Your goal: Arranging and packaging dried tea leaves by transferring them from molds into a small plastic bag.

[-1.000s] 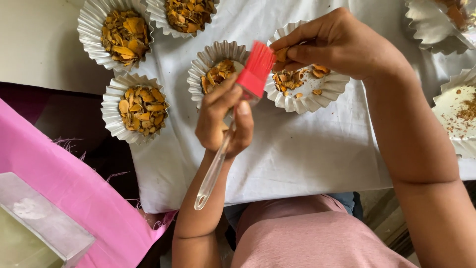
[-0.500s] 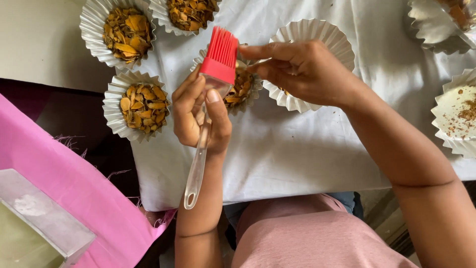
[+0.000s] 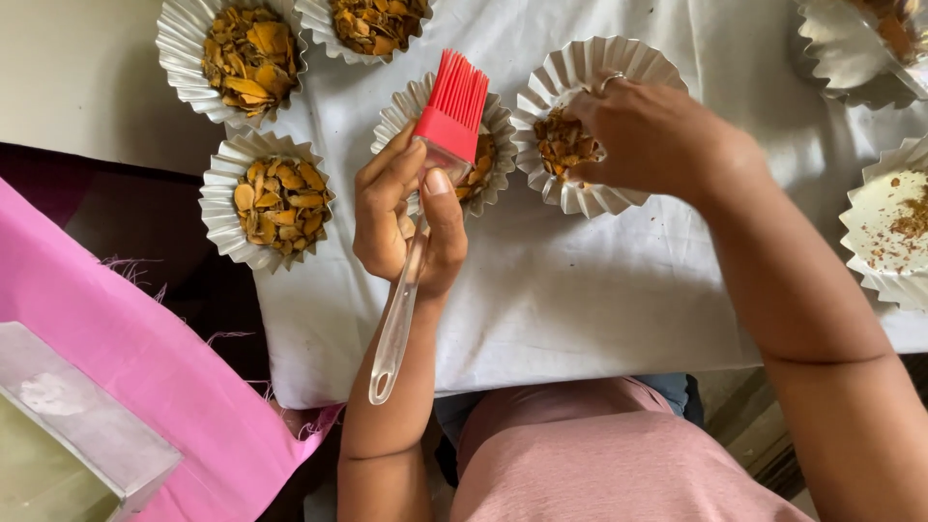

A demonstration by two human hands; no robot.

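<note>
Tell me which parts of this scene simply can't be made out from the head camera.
- Head view: the right hand covers part of its fluted paper cup, so its fingertips and much of the filling are hidden.
- The brush and left hand cover most of the middle cup.
- The cups at the top right and right edge are cut off by the frame.
- The clear block at lower left is cropped too.

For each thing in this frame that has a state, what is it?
Left hand: closed around brush.
Brush: held, red bristles up.
Right hand: fingers inside foil cup.
Foil cup: partly filled with orange-brown flakes.
Left foil cup: full of flakes.
White cloth: spread flat.
</note>
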